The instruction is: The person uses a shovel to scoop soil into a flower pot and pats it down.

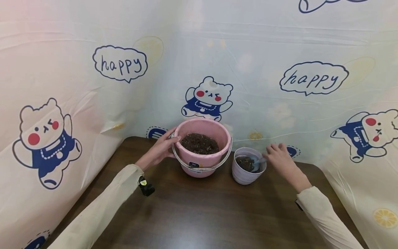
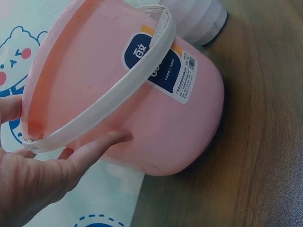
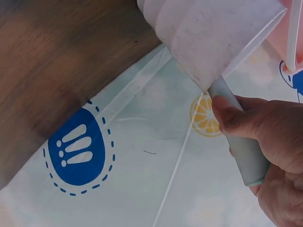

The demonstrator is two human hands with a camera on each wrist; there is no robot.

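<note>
A pink bucket (image 1: 202, 161) with dark soil (image 1: 200, 143) in it stands near the back of the table, its handle hanging down at the front. My left hand (image 1: 159, 149) grips the bucket's left side at the rim; the left wrist view shows one fingertip pressed to the outer wall (image 2: 156, 137). To the right is a ribbed white pot (image 1: 245, 177) with some soil (image 1: 245, 163) inside. The blue-grey blade of a small trowel (image 1: 255, 163) dips into this pot. My right hand (image 1: 281, 162) holds the trowel by its thick grey handle (image 3: 242, 146).
The dark wooden table (image 1: 192, 214) extends in front of both containers. A printed cloth (image 1: 248, 41) with bears and "happy" bubbles hangs close behind them and along both sides. The bucket's pale handle (image 2: 109, 101) slants across its labelled front.
</note>
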